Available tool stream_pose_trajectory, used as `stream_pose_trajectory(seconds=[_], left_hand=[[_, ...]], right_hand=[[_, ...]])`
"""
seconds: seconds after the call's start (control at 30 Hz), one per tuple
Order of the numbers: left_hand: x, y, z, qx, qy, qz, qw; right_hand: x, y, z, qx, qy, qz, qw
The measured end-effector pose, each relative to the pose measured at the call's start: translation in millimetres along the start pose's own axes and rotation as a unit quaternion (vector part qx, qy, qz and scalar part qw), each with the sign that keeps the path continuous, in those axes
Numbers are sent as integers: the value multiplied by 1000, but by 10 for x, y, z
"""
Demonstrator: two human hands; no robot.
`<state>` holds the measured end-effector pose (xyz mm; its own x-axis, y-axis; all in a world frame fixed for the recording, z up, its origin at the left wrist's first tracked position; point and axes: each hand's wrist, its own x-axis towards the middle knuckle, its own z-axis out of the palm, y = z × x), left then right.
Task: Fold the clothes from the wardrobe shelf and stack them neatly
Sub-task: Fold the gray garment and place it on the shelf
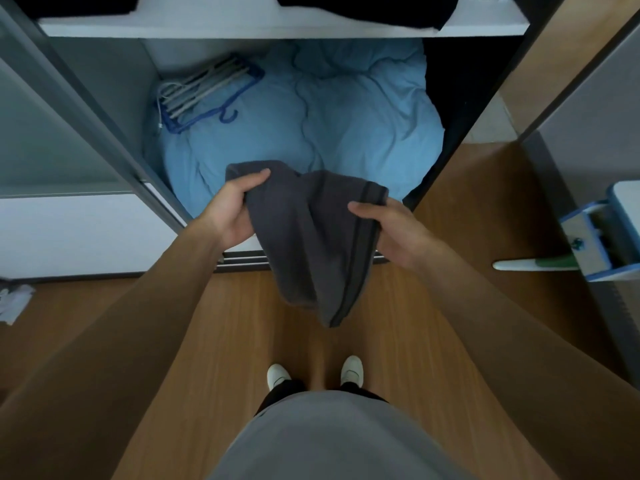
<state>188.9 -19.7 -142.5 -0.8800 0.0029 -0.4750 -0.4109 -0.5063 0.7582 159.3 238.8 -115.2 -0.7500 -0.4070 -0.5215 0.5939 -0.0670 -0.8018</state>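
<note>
At the far left, a crumpled white item (14,301) is seen lying on the wooden floor (242,323), beside the grey sliding door (52,140) of the wardrobe. Inside the open compartment, a bundle of hangers (204,93), blue and pale, is laid on the left part of a light blue duvet (329,116) that fills the bottom space. Above it, a white shelf (277,27) is crossed by dark clothing (363,8) hanging over its front edge.

In front of the opening, a dark grey garment (308,237) is held in the air above the floor. Its left upper edge is gripped by the left hand (232,213), thumb laid on top of the cloth. The banded edge on its other side is pinched by the right hand (391,230), fingers closed around it. The two hands are kept apart, with the cloth sagging between them and hanging down to a point.

Below, two white shoes (351,370) are visible on the floor. At the far right, a blue and white object (595,237) with a white and green handle (533,264) is seen, though what it is cannot be told
</note>
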Motion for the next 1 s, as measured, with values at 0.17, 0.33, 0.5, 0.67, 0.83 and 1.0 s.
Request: stream_pose_trajectory(seconds=[0.17,0.33,0.5,0.67,0.83,1.0], left_hand=[[108,-115,40,263,62,13,963],[191,-6,-37,257,159,39,952],[201,65,24,241,177,44,953],[152,136,-33,193,134,-4,972],[139,99,-87,267,167,14,949],[192,80,-163,254,182,30,949]], right_hand=[[143,113,192,80,17,22,996],[265,235,366,70,-28,29,997],[353,253,469,55,-27,46,997],[411,299,516,156,-31,53,986],[406,287,523,208,-8,61,976],[437,238,495,204,29,52,977]])
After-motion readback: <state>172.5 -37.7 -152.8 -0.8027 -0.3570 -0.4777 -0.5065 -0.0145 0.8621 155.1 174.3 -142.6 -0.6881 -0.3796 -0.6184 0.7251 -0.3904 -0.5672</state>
